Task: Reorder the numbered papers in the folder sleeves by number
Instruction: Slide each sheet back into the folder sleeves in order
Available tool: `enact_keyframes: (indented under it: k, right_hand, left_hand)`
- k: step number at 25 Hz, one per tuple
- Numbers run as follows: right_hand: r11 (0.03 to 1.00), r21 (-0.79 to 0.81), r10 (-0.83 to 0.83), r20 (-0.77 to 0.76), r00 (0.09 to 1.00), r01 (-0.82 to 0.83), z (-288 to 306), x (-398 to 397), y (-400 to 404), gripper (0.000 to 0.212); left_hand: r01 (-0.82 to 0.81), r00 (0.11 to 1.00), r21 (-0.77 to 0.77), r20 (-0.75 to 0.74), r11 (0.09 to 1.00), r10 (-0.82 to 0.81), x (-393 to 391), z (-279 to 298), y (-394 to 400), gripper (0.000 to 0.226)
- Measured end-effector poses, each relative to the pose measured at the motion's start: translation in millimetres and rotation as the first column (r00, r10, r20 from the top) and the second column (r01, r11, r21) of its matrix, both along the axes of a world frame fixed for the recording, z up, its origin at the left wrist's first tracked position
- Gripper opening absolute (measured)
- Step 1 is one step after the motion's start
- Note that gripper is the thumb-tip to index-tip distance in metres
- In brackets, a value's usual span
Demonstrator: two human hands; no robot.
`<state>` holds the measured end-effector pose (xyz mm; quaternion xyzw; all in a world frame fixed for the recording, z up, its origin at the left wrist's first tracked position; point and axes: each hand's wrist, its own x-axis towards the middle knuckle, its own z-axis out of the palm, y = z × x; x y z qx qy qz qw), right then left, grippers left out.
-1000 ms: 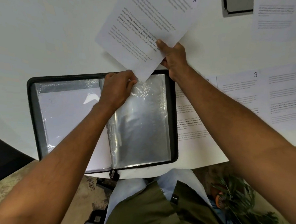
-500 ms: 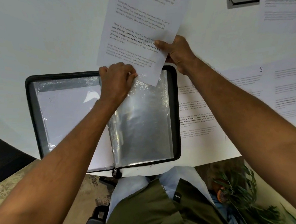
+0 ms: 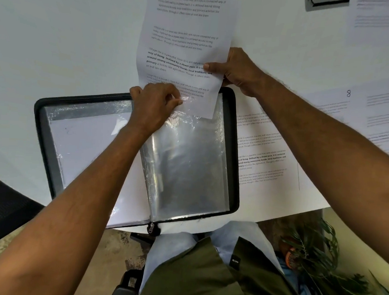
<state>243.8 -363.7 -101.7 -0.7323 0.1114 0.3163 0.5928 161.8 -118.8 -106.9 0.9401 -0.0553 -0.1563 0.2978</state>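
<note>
A black zip folder (image 3: 45,142) lies open on the white table, its clear plastic sleeves (image 3: 188,160) shining on the right half. My left hand (image 3: 152,106) pinches the top edge of the uppermost sleeve near the spine. My right hand (image 3: 234,70) grips the right edge of a printed sheet (image 3: 184,32) whose handwritten number is cut off by the frame's top. That sheet stands nearly square to the folder, and its bottom edge overlaps the sleeve's top opening.
More printed sheets lie on the table to the right: one (image 3: 263,156) beside the folder and one marked 8 (image 3: 349,97) further right. A dark-framed object (image 3: 327,2) sits at the top right. A plant (image 3: 319,257) and chair parts lie below the table edge.
The sheet has turned from tilted to nearly upright and come down, so its bottom edge now overlaps the sleeve's top. My left hand stays at the sleeve's top edge.
</note>
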Motion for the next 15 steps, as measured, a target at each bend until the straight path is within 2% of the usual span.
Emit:
enact_keyframes:
  k: [7, 10, 12, 15]
  right_hand:
    - [0.995, -0.049, 0.091, 0.003, 0.996, -0.09, -5, 8, 1, 0.05]
    - [0.994, -0.039, 0.102, 0.008, 0.995, -0.102, -4, 10, 1, 0.05]
    - [0.993, -0.043, 0.107, 0.016, 0.994, -0.107, -2, 12, 0, 0.049]
    - [0.992, -0.031, 0.123, 0.024, 0.992, -0.122, 0, 15, -3, 0.047]
  left_hand:
    - [0.075, 0.996, 0.066, -0.05, 0.995, -0.071, 2, 1, 38, 0.009]
    - [0.092, 0.995, 0.184, -0.053, 0.979, -0.083, 5, 4, 43, 0.008]
    - [0.079, 0.996, 0.261, -0.06, 0.962, -0.065, 7, 2, 48, 0.008]
    - [0.042, 0.997, 0.265, -0.08, 0.963, -0.021, 8, 0, 53, 0.015]
